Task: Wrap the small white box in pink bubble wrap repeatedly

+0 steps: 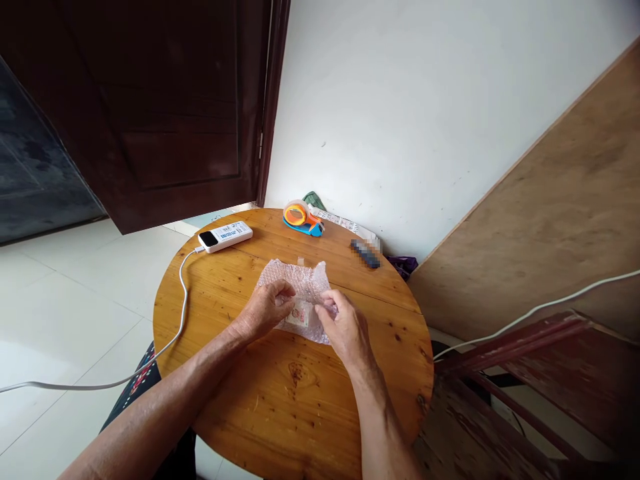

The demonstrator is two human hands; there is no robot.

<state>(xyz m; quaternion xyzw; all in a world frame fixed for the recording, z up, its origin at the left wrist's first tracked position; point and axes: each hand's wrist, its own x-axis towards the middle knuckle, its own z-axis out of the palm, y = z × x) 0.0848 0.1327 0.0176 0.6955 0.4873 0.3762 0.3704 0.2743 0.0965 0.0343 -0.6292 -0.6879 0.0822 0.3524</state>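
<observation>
A sheet of bubble wrap point(293, 272) lies on the round wooden table point(300, 413), its far part raised and folded. On the wrap, between my hands, rests a small pale flat item point(299, 315) with a reddish printed picture; its kind is unclear. My left hand point(267, 308) is closed at the wrap's left side, thumb and forefinger pinching the film. At the right side, my right hand point(346, 327) has its fingers bent round the wrap's edge, with thumb and forefinger close together. Both palms face down and partly cover the wrap.
An orange and blue tape dispenser point(303, 219) stands at the table's far edge. Nearby lies a dark blurred object point(365, 253). A white device point(225, 236) at the far left trails a white cable point(184, 293). Beyond are a wall point(400, 120) and a dark door point(185, 107).
</observation>
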